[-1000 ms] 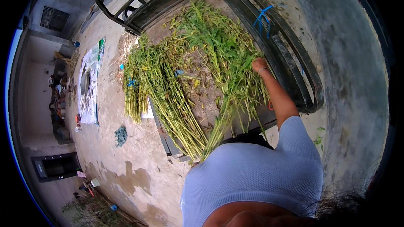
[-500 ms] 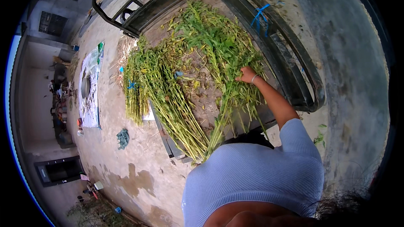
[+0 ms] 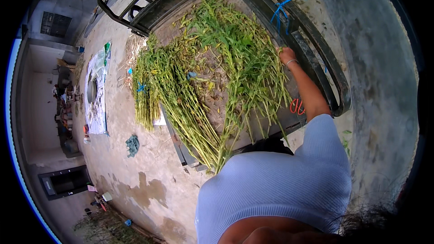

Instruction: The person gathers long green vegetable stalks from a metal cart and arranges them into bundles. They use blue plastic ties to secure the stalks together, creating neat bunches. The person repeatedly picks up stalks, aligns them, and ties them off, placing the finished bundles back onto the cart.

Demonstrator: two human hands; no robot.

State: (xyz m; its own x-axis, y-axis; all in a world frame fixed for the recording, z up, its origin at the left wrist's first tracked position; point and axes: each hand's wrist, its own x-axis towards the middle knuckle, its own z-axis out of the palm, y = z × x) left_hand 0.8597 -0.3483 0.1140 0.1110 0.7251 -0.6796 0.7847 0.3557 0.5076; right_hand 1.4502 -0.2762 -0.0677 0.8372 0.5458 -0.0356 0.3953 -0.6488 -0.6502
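My right hand (image 3: 286, 56) reaches to the right edge of the heap of green leafy stalks (image 3: 246, 49). Its fingers are closed around leafy growth there, next to the side rail; the fingertips are partly hidden. Below the wrist, red looped handles (image 3: 297, 106), like those of scissors, show on the cart bed (image 3: 266, 132). A second bunch of long stalks (image 3: 187, 108) lies left of the heap, cut ends toward me. Beyond it, a bundle (image 3: 143, 104) tied with blue string hangs at the bed's left edge. My left hand is out of view.
Dark metal rails (image 3: 312, 49) border the bed, with a blue tie (image 3: 281, 16) knotted on the right one. On the concrete floor to the left lie a pale sheet (image 3: 96, 113) and a crumpled dark green cloth (image 3: 132, 146). A grey wall stands at the right.
My right hand has moved away from the middle of the right heap, outward toward the side rail. The red handles, hidden before, now show beside my forearm.
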